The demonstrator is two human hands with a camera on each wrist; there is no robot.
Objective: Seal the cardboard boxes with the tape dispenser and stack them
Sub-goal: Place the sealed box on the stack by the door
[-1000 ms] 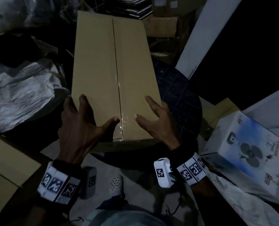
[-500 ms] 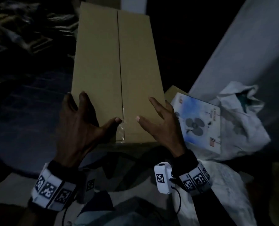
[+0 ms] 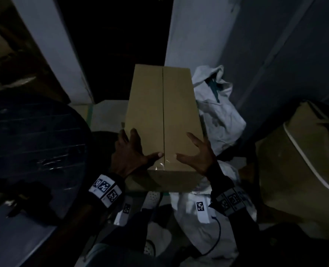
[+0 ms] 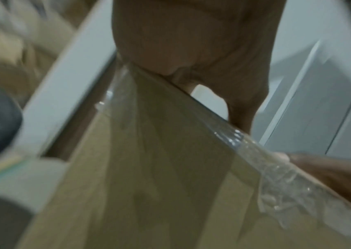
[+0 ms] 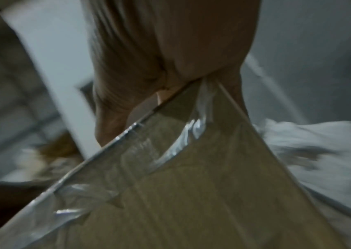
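Carried away from the round table [image 3: 34, 135], the taped cardboard box [image 3: 162, 120] now hangs above floor clutter, left hand [image 3: 130, 154] and right hand [image 3: 197, 155] clamping its near corners with spread fingers, probably for stacking.

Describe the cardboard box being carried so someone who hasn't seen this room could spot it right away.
Look in front of the pale wall, left of the crumpled white sack. There the left hand and right hand hold a long brown cardboard box. It alone has a centre seam and clear tape at the near end.
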